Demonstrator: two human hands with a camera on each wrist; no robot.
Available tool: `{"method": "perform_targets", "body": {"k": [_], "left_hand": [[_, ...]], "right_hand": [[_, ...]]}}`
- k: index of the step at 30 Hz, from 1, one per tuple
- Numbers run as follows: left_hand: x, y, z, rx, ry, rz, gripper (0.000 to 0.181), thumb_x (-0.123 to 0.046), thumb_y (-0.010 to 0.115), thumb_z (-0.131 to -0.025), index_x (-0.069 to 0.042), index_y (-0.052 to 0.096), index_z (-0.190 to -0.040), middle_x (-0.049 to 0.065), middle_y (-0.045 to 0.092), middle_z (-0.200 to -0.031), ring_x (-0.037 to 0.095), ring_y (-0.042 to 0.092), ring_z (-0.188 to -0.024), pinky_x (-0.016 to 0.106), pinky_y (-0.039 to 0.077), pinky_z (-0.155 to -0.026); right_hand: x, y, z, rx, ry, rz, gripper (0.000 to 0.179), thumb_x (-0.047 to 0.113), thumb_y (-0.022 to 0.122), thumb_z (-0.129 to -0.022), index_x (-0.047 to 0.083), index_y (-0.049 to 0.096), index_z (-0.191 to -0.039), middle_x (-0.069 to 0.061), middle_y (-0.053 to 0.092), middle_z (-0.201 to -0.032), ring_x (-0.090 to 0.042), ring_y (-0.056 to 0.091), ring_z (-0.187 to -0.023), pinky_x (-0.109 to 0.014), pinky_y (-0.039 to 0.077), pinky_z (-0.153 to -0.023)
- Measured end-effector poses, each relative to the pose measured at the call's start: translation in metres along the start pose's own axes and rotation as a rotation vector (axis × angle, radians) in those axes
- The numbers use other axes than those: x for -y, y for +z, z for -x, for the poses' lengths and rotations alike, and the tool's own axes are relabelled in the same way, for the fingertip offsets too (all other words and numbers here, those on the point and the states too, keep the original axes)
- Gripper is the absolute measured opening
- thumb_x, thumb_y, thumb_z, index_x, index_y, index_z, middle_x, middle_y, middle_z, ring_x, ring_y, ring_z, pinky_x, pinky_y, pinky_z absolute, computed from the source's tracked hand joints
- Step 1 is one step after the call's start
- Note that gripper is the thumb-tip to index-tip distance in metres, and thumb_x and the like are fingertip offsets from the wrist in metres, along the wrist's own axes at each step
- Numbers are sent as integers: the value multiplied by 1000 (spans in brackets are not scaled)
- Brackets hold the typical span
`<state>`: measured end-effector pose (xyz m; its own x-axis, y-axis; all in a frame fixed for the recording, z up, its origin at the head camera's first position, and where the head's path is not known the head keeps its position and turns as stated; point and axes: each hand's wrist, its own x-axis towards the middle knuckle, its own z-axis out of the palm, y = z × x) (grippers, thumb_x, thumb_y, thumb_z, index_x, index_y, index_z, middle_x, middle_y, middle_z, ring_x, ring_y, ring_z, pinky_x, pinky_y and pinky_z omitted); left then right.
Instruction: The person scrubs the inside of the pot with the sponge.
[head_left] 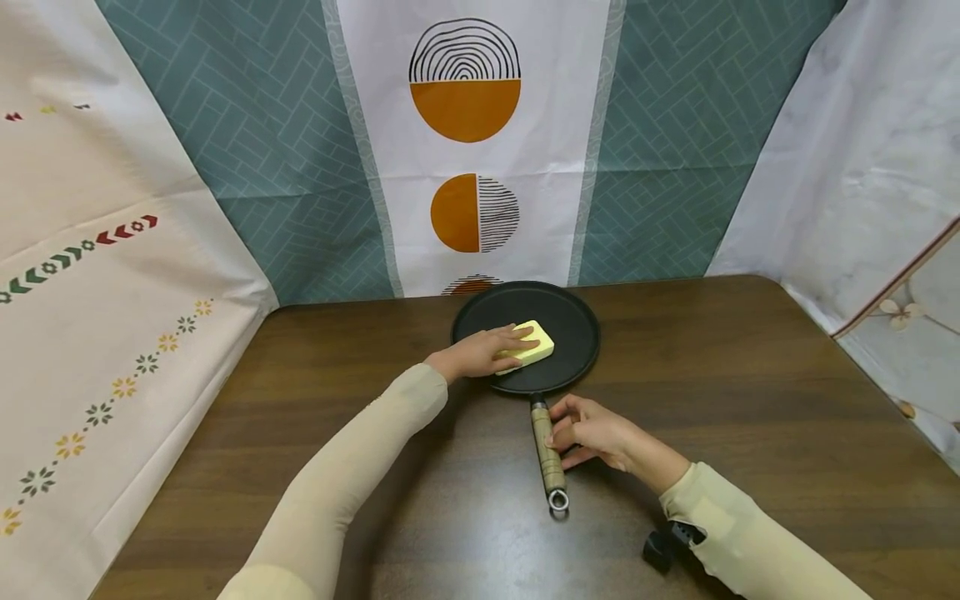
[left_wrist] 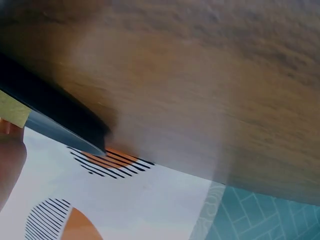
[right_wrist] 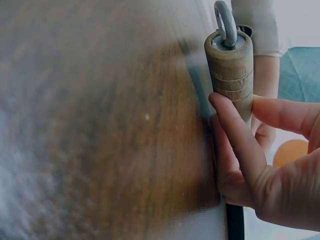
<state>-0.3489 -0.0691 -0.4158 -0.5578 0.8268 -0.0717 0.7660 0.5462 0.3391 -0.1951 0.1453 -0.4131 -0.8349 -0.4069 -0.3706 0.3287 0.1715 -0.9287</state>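
Note:
A flat black pan [head_left: 573, 321] lies on the table with its wooden handle [head_left: 552, 468] pointing towards me. My left hand [head_left: 480, 352] holds a pale yellow sponge [head_left: 545, 343] on the pan's surface, fingers spread over its top and thumb along its near side. In the left wrist view, only a corner of the sponge [left_wrist: 12, 109] shows beyond the pan's dark rim [left_wrist: 60, 107]. My right hand [head_left: 596, 432] pinches the handle from the right between thumb and fingers. The right wrist view shows the handle's end [right_wrist: 230, 65] with a metal ring.
The brown wooden table [head_left: 712, 367] spreads out around the pan. Behind it hangs a teal and white patterned cloth [head_left: 300, 150], with a cream embroidered cloth [head_left: 112, 317] on the left and a pale one [head_left: 847, 167] on the right. A small black device [head_left: 657, 552] sits by my right wrist.

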Motion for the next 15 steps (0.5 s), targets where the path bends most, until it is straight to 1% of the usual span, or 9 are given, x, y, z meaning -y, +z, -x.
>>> {"method": "perform_targets", "body": {"k": [5,10,12,13,15], "left_hand": [[9,-3,-4,-39,-46,-24,53,-27,54,-100,-17,38,-149,5,24,-157,33,20,-144,42,17,-116],[16,-7,-6,-56,-105,-22,52,-27,51,-101,-17,36,-150,7,22,-158,35,20,-144,42,16,-116],[18,-8,-6,-62,-143,-12,52,-29,50,-101,-19,35,-150,6,21,-158,35,20,-144,43,16,-116],[19,-8,-6,-70,-156,-23,52,-31,48,-102,-20,35,-150,6,21,-158,36,21,-143,44,18,-116],[20,-9,-6,-71,-206,-23,53,-33,48,-101,-22,34,-151,5,21,-159,35,21,-143,45,20,-115]], "right_hand": [[0,0,0,2,2,-5,48,-1,65,-79,-8,40,-119,-16,53,-97,-22,57,-80,-38,57,-67],[-1,-1,-1,8,0,-9,49,-1,65,-79,-8,39,-120,-16,53,-98,-22,58,-80,-38,57,-68],[-2,-2,-1,8,-3,-8,49,-1,64,-79,-8,39,-120,-16,53,-97,-22,58,-79,-38,57,-68],[-2,-2,-1,8,-4,-8,49,-1,64,-79,-8,39,-120,-16,53,-97,-21,58,-79,-38,57,-68],[-3,-2,-1,10,-6,-7,49,-2,63,-79,-8,39,-120,-15,53,-96,-21,58,-79,-37,57,-67]]}}
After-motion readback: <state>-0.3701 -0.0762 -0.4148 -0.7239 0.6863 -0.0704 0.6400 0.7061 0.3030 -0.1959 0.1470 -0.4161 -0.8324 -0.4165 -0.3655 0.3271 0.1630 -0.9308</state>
